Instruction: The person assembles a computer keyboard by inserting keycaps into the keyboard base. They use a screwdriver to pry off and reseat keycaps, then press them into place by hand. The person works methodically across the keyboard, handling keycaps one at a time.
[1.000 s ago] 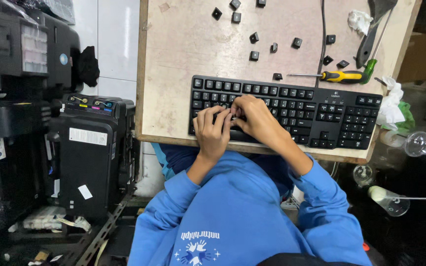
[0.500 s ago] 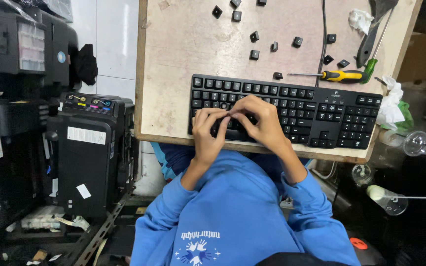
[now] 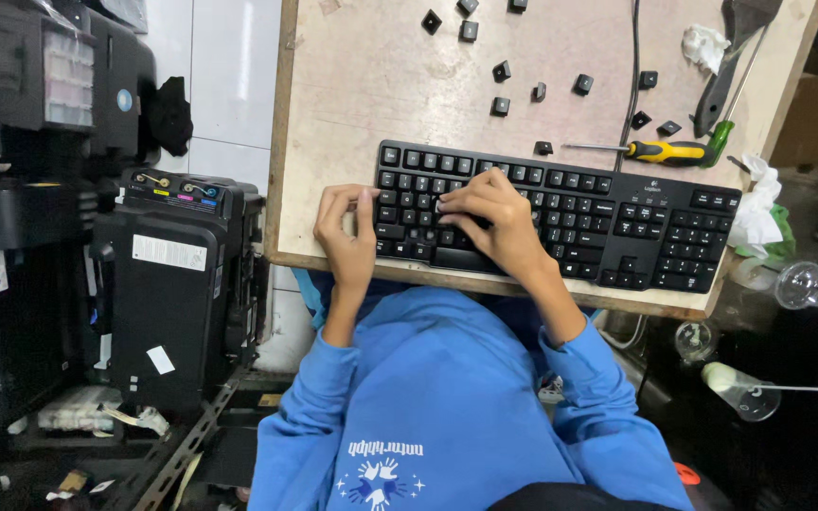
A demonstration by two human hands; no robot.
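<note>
Keyboard, black and full-sized, lies along the near edge of your worn wooden board. Your left hand rests at its left end, fingers loosely curled against the edge, gripping nothing. Your right hand sits on the middle keys, fingertips bent down onto them. Loose black keycaps lie scattered beyond, near a yellow-handled screwdriver.

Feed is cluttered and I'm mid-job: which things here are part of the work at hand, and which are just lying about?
In the work:
keyboard
left hand at its left end
right hand on the keys
loose keycaps
screwdriver

Lying about:
printer
crumpled tissue
cable
clear glasses
</note>
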